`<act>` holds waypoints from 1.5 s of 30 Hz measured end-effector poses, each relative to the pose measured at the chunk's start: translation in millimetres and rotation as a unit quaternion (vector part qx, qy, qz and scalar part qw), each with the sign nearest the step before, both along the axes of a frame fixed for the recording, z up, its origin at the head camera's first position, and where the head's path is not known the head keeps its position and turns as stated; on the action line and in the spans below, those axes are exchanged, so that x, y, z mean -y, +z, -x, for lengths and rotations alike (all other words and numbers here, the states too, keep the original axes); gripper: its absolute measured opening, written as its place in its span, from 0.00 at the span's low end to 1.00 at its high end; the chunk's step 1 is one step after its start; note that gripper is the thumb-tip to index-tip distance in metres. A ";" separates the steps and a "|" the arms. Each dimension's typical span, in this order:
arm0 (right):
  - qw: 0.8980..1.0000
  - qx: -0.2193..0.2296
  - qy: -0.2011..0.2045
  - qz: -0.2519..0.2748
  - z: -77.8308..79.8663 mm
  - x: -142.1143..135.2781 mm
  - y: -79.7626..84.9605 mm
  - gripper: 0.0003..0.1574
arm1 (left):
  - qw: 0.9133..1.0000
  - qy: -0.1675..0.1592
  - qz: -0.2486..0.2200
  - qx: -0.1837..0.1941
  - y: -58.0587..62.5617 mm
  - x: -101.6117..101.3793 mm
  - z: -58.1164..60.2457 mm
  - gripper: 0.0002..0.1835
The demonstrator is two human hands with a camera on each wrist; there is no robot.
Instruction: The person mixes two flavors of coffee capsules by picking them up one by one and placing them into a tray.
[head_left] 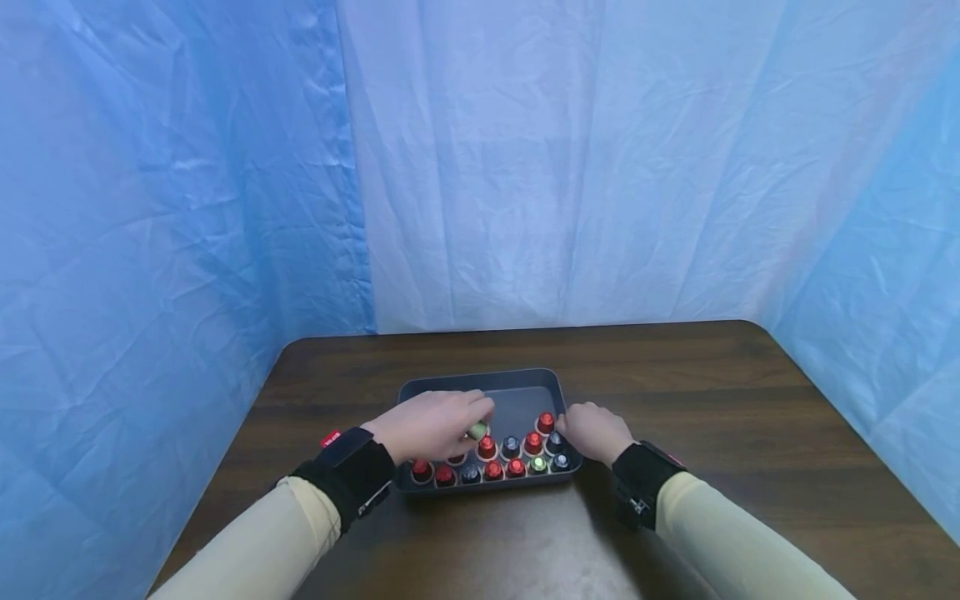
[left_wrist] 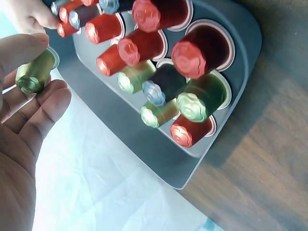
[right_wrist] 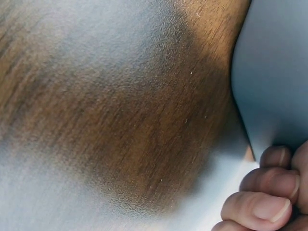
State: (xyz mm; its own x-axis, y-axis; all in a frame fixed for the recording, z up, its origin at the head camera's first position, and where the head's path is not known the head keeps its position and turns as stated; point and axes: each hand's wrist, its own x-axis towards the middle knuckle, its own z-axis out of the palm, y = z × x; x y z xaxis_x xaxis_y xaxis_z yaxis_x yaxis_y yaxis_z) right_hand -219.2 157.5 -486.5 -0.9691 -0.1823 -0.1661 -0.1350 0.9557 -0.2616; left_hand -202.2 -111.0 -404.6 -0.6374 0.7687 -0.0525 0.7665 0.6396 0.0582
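Observation:
My left hand (head_left: 431,421) is over the middle of a dark grey tray (head_left: 521,406). Between thumb and fingers it pinches a green coffee capsule (left_wrist: 37,72), clear of the tray floor in the left wrist view. Rows of capsules stand rim down in the tray: red capsules (head_left: 487,448), dark blue capsules (head_left: 511,447) and green capsules (head_left: 537,465). At the tray's right side, my right hand (head_left: 596,432) grips the rim with curled fingers. The right wrist view has those fingers (right_wrist: 262,207) against the outer wall; the thumb's contact is mostly hidden. My left hand covers part of the tray's left side.
The tray rests on a dark wooden table (head_left: 675,375) with rounded far corners. Pale blue sheeting (head_left: 562,167) hangs behind the table and along both sides. Black bands (head_left: 352,471) circle both wrists.

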 end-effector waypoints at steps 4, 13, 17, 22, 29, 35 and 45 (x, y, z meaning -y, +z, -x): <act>1.000 0.000 0.000 0.001 -0.5 0.6 0.3 0.22 | 1.000 0.003 0.002 0.007 -0.3 -0.9 5.9 0.17; 1.000 0.000 0.002 0.006 -0.7 0.8 -1.7 0.22 | 0.999 0.017 -0.011 0.046 -0.9 -6.2 17.9 0.16; 1.000 0.001 0.002 0.006 -0.5 0.7 -2.5 0.21 | 0.999 0.014 -0.009 0.044 -3.5 -11.1 22.6 0.14; 1.000 -0.004 0.004 0.003 -0.2 0.8 -2.7 0.21 | 0.999 0.019 0.004 0.038 -10.3 -21.4 28.0 0.14; 1.000 -0.006 0.004 0.000 0.0 0.7 -3.3 0.22 | 0.999 0.018 0.000 0.046 -17.2 -30.6 30.7 0.14; 1.000 -0.019 0.005 -0.005 -0.1 1.7 -2.4 0.23 | 0.999 0.023 0.009 0.046 -25.5 -37.1 33.9 0.10; 1.000 -0.011 0.003 -0.002 -0.6 1.8 -0.9 0.23 | 0.997 0.059 0.015 0.055 -36.9 -42.4 37.1 0.10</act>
